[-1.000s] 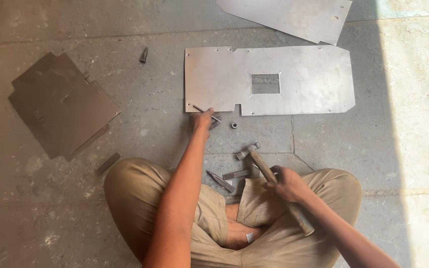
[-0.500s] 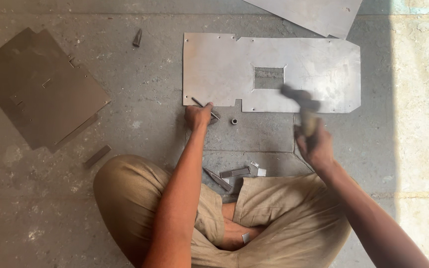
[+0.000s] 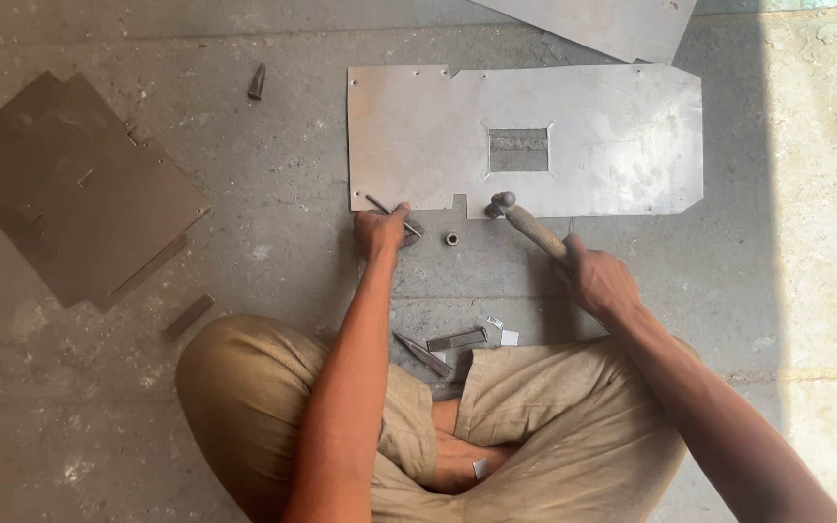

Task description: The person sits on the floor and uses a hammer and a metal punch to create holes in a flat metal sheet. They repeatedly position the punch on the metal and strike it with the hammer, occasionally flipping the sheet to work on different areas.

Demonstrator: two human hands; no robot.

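I sit cross-legged on a concrete floor. A bright sheet-metal plate [image 3: 583, 116] with a rectangular cut-out lies in front of me. My left hand [image 3: 382, 232] rests at the plate's near edge and grips a thin metal punch [image 3: 391, 213] that lies slanted against that edge. My right hand [image 3: 598, 281] grips the wooden handle of a hammer [image 3: 515, 215]. The hammer's head touches the plate's near edge, to the right of a small notch. A small metal nut [image 3: 451, 237] lies on the floor between my two hands.
Dark metal sheets [image 3: 79, 194] lie stacked at the left. Another bright sheet [image 3: 612, 24] sits at the top edge. A small chisel [image 3: 257, 82] lies at the far left of the plate. Chisels and metal scraps [image 3: 452, 344] lie by my legs. A flat bar [image 3: 189, 317] lies left of my knee.
My right hand swung the hammer from near my lap up over the plate, then down onto the plate's near edge. My left hand stayed at the edge with the punch.
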